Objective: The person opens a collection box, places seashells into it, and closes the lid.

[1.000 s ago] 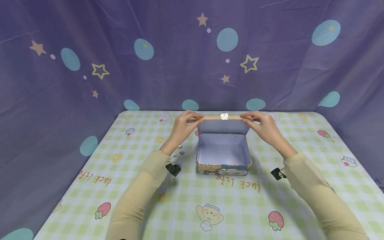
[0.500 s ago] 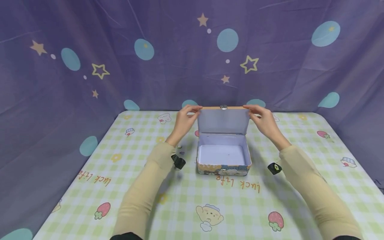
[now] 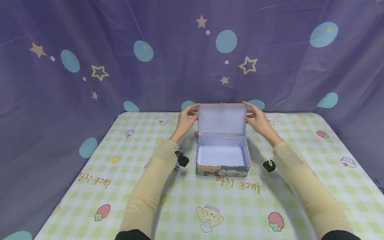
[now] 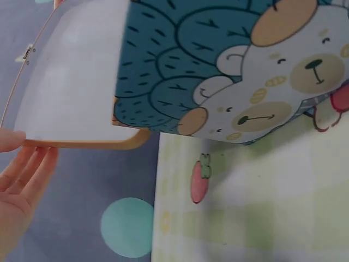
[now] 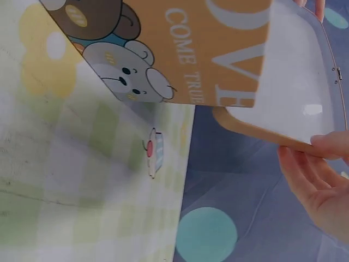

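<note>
A printed rectangular tin box (image 3: 223, 171) stands on the table with its hinged lid (image 3: 222, 119) raised nearly upright, pale inside. Nothing lies in it except a tiny dark speck. My left hand (image 3: 184, 122) pinches the lid's left edge near the top corner. At the opposite edge, my right hand (image 3: 260, 122) holds the lid likewise. Thumb and fingers of the left hand (image 4: 22, 191) clasp the orange rim in the left wrist view. The right wrist view has the right hand (image 5: 324, 180) pinching the other rim, below the small metal clasp (image 5: 339, 73).
A checked cloth with printed strawberries covers the table (image 3: 240, 213). Some small round thing (image 3: 177, 169) lies left of the box, partly hidden by the black wrist camera (image 3: 182, 159). A purple curtain (image 3: 180, 66) hangs behind the table.
Both hands have swung the lid up and back, from tilted forward to nearly upright, and its inner face shows more. The box body has stayed in place.
</note>
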A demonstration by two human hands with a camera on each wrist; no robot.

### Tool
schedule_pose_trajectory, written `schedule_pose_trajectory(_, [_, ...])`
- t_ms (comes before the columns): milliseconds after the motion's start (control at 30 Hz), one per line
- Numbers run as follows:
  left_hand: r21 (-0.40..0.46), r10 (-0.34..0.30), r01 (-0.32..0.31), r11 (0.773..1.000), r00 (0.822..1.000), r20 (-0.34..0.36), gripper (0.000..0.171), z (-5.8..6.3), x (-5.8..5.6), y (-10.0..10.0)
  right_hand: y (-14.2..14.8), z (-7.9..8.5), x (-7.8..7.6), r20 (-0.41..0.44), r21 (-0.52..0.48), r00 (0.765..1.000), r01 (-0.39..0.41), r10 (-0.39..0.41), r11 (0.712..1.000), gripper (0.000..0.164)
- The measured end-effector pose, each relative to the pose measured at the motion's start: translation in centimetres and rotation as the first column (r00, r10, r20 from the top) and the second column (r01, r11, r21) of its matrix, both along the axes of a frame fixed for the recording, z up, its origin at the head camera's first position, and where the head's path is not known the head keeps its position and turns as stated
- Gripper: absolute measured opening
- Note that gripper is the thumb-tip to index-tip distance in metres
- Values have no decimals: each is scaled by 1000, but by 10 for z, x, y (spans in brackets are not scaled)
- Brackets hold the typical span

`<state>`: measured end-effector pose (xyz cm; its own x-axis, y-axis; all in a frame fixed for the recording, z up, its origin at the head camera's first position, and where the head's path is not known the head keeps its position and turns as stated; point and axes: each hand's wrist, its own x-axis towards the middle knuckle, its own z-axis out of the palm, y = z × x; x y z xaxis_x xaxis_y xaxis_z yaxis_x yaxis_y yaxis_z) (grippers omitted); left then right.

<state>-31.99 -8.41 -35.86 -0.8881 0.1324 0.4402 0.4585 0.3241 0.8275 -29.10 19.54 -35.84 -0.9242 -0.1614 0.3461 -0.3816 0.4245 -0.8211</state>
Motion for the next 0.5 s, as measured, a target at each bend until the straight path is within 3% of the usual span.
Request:
schedule_pose_trajectory(200, [80, -43, 33, 996, 990, 132, 43, -8, -7, 0, 3, -7, -7, 65, -66, 996, -50, 54, 997, 65])
schedule_pose_trajectory(367, [117, -71, 49, 992, 978, 194, 47, 0, 2, 2, 6, -14, -12, 134, -125, 988, -63, 80, 990, 65])
schedule_pose_trajectory(500, [96, -48, 27, 995, 974, 221, 49, -10, -7, 3, 8, -19, -16, 212, -179, 974, -39, 77, 983, 63])
